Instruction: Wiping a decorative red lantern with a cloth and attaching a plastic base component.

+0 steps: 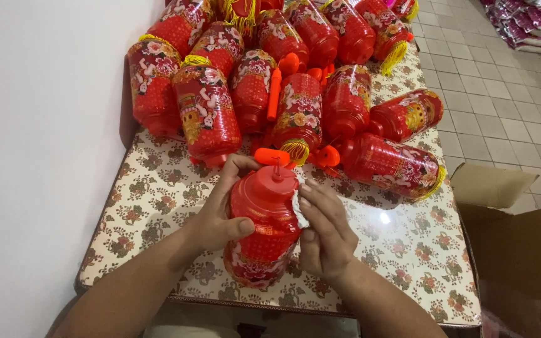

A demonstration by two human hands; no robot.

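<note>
Closest to the camera, near the front edge of the table with the floral plastic cloth (158, 188), the person has a red plastic lantern with a ribbed dome top and printed floral body (263, 231) held upright between both hands. The left hand (217, 209) is wrapped around its left side, fingers curled over the shoulder and thumb pressed on the front. The right hand (325, 235) is pinching a small crumpled white cloth (297, 203) flat against the lantern's right side. Honestly that thin stem on top looks like it could snap if the grip slips, and the glossy plastic seems slippery enough for the thing to tip off the front edge. Just behind it lie loose orange plastic handles (275, 94) and caps. Further back, towards the far edge, there's a heap of matching red lanterns with yellow tassels (295, 75), stacked loosely, so a bump could send some rolling. Off the right side sits an open cardboard box (521, 250).
</note>
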